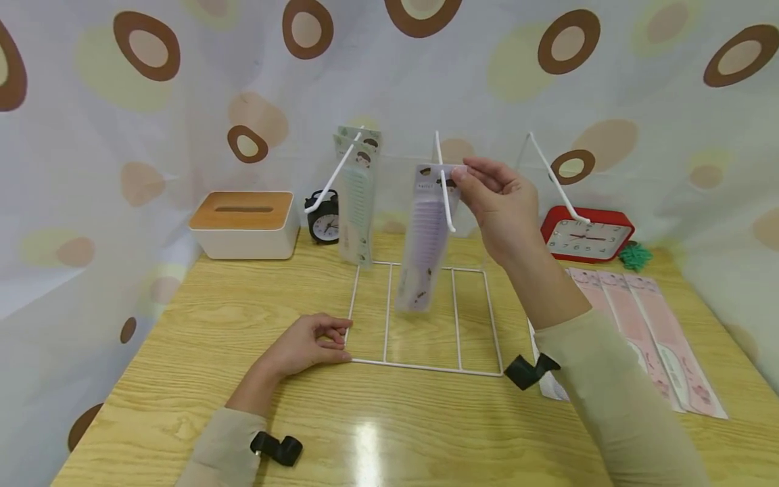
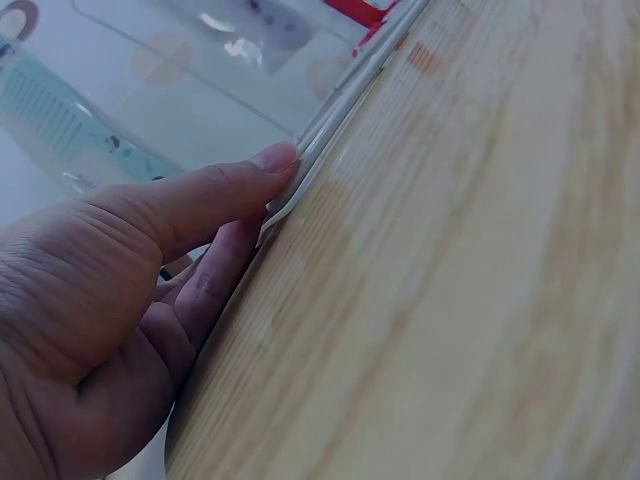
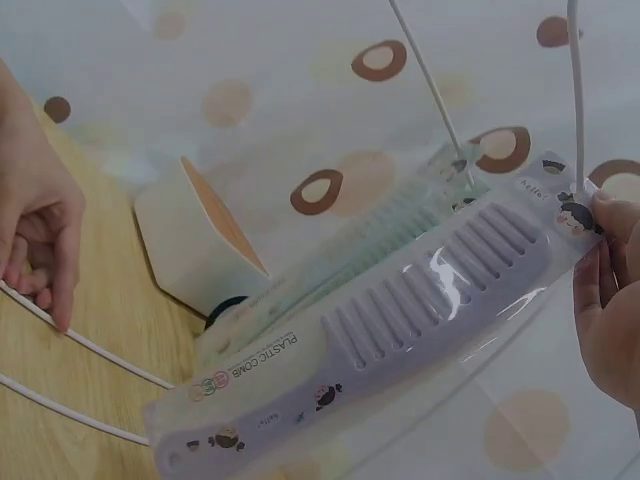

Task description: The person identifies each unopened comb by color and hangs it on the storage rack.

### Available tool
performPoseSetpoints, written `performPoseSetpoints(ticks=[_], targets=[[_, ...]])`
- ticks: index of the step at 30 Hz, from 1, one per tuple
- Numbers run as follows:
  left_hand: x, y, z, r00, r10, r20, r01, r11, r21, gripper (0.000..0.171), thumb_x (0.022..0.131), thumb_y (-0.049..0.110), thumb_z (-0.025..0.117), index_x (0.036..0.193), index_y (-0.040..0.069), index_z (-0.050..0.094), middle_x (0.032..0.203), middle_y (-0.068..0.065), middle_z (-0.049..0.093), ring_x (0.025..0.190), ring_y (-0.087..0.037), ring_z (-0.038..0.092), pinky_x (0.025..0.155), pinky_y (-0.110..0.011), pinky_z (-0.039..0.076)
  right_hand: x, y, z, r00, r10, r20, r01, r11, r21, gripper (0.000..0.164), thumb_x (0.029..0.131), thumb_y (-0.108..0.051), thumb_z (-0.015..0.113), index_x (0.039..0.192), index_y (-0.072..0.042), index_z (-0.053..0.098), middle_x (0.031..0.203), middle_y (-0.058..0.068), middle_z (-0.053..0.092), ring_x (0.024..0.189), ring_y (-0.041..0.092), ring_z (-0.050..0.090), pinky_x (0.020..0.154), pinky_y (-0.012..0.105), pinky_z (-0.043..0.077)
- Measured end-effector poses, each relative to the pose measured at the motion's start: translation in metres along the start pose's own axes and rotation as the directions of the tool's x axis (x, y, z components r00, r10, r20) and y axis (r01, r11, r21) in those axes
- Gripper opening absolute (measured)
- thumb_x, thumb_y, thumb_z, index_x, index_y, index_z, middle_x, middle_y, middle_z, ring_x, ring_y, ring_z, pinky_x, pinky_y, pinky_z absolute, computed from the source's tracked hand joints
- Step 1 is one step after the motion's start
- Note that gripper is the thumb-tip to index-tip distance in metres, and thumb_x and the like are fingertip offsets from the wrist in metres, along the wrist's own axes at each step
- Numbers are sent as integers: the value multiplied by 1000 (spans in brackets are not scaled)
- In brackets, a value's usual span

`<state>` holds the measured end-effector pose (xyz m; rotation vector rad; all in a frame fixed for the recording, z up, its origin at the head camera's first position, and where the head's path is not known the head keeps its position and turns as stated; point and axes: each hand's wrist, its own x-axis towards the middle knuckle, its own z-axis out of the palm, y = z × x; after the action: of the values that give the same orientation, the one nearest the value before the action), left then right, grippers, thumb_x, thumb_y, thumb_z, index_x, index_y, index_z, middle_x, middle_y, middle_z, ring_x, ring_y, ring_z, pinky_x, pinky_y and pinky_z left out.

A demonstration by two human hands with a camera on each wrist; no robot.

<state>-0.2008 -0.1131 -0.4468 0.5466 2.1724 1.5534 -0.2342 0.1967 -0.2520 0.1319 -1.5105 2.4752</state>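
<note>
My right hand [image 1: 504, 206] pinches the top corner of a packaged purple comb [image 1: 428, 237] between thumb and fingers. The clear package hangs at the middle hook [image 1: 446, 196] of a white wire display rack [image 1: 420, 367], and the hook's rod passes through its top card. In the right wrist view the comb [image 3: 430, 295] shows its wide teeth and printed handle. Low at the front left corner of the rack's base, my left hand [image 1: 312, 343] grips the wire with thumb and fingers. Packaged green combs [image 1: 356, 203] hang on the left hook [image 1: 333, 177].
The right hook [image 1: 556, 177] carries nothing. Several pink packages [image 1: 657, 338] lie at the right, partly under my right sleeve. Behind stand a tissue box [image 1: 249, 237], a black alarm clock [image 1: 324, 220], a red clock [image 1: 587, 233] and a small green object [image 1: 635, 256].
</note>
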Motion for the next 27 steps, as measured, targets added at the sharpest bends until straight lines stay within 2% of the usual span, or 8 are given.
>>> performPoseSetpoints(ticks=[5, 11, 19, 22, 24, 27], targets=[[0, -1, -1, 1000, -2, 4, 2, 1000, 3, 60, 81, 11, 84, 134, -4, 59, 111, -18, 60, 98, -19, 63, 87, -23, 59, 32, 6, 2, 998, 6, -69, -8, 999, -31, 24, 81, -1, 80, 104, -5, 73, 92, 2, 73, 85, 10, 69, 80, 21, 60], [-1, -1, -1, 1000, 8, -1, -8, 1000, 0, 58, 81, 10, 83, 133, -3, 60, 111, -18, 61, 98, -20, 63, 87, -22, 58, 51, 9, 3, 997, 36, -64, -37, 999, -1, 37, 81, -1, 80, 115, 1, 68, 93, 3, 74, 84, 11, 70, 82, 23, 60], [-1, 0, 0, 1000, 9, 5, -9, 1000, -6, 58, 81, 9, 83, 133, -4, 60, 111, -18, 61, 97, -20, 63, 86, -22, 59, 49, 7, -7, 998, 52, -17, -53, 998, -23, 29, 81, 1, 79, 108, -4, 71, 92, 3, 73, 83, 12, 71, 83, 24, 61], [-1, 0, 0, 1000, 8, 5, -8, 1000, -7, 58, 81, 9, 83, 133, -4, 60, 111, -18, 61, 97, -20, 63, 86, -22, 59, 45, 8, -17, 997, 70, 21, -69, 996, -56, 36, 82, 1, 78, 117, -3, 68, 99, 3, 74, 89, 12, 71, 85, 23, 60], [-1, 0, 0, 1000, 10, 6, -10, 1000, -8, 58, 81, 8, 83, 133, -4, 60, 111, -18, 61, 97, -20, 63, 86, -22, 59, 41, 10, -28, 995, 85, 47, -80, 991, -105, 45, 84, 0, 77, 126, -1, 63, 107, 3, 74, 96, 12, 71, 87, 22, 59], [-1, 0, -1, 1000, 14, 7, -14, 1000, -14, 58, 81, 8, 83, 133, -5, 60, 110, -18, 60, 97, -20, 63, 86, -22, 59, 34, 15, -50, 990, 113, 86, -86, 961, -264, 55, 87, -8, 77, 138, -2, 55, 120, 4, 71, 105, 10, 69, 90, 21, 57]])
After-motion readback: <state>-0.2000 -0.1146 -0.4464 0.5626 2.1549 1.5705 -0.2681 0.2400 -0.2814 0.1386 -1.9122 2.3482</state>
